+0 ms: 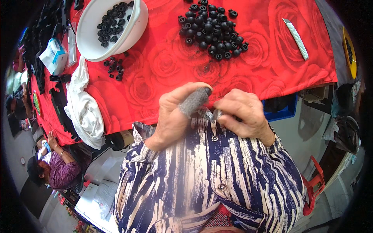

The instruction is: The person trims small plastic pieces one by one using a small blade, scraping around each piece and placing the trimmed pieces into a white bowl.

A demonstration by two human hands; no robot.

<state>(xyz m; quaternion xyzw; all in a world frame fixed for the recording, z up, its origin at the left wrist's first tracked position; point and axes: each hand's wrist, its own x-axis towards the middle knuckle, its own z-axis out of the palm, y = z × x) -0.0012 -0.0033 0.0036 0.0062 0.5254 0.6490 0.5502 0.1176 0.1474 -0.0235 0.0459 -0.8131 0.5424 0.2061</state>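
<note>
Head view: the left hand [171, 114] pinches a small black part [208, 91] by the red tablecloth [155, 70], its grey finger wrap [194, 101] exposed should the right hand [243, 112], gripping a silvery piece [216, 114], perhaps bladed, slip.

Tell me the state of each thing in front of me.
Left hand: pinching a black part
Grey thumb wrap: worn, left hand
Right hand: closed on a shiny thing, partly hidden
White bowl: uncovered, partly filled with black pieces
Black pile: loose on the red tablecloth
Small black cluster: loose
White cloth: crumpled
Slim white tool: lying flat
Yellow plate: holding dark bits
</note>
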